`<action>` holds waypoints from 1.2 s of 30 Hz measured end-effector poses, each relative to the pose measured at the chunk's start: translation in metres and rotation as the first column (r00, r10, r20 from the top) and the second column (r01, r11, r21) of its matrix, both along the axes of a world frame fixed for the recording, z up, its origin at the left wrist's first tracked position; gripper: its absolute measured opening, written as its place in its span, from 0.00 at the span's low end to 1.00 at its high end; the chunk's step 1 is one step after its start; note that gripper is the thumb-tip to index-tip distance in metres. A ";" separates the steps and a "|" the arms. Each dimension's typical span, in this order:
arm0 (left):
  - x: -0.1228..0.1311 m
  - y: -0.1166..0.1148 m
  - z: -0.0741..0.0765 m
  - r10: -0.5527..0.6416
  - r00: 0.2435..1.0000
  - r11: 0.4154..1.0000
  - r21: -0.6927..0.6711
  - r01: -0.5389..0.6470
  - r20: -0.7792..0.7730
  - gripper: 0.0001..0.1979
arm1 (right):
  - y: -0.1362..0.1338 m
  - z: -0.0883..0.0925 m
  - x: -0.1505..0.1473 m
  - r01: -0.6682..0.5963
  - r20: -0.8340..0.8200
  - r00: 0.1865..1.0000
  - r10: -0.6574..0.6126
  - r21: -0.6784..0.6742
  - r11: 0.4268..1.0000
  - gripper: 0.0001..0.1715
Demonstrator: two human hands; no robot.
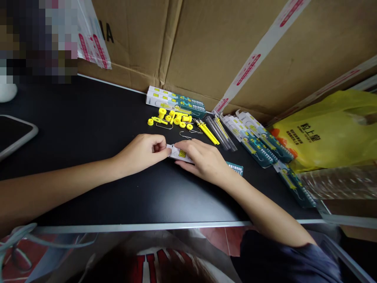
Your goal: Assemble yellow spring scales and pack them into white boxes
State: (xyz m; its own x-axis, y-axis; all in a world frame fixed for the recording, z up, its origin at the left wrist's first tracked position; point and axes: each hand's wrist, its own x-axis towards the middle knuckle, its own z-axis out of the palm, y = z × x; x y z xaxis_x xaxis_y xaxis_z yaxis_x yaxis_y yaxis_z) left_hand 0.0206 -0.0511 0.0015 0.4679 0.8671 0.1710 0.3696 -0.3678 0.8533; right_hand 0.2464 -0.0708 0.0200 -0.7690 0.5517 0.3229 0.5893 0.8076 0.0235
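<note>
A slim white-and-green cardboard box lies low over the black table, its far end showing beyond my right wrist. My right hand is wrapped over its middle, thumb on the near side and fingers across the top. At the box's left end, my left hand is closed with thumb and forefinger pinching the end flap. Just behind my hands are loose yellow plastic parts, thin metal hooks and springs. Yellow rods and clear plastic tubes lie to their right.
Two matching boxes lie against a large carton at the back. Several more boxes lie at right, near a yellow plastic bag. A phone rests at far left. The table's pale front edge runs nearest me.
</note>
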 end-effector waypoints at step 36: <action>-0.007 0.000 0.003 -0.101 0.916 0.919 0.316 0.235 -0.388 0.11 | 0.003 -0.004 0.001 0.001 -0.058 0.998 -0.006 -0.082 0.997 0.19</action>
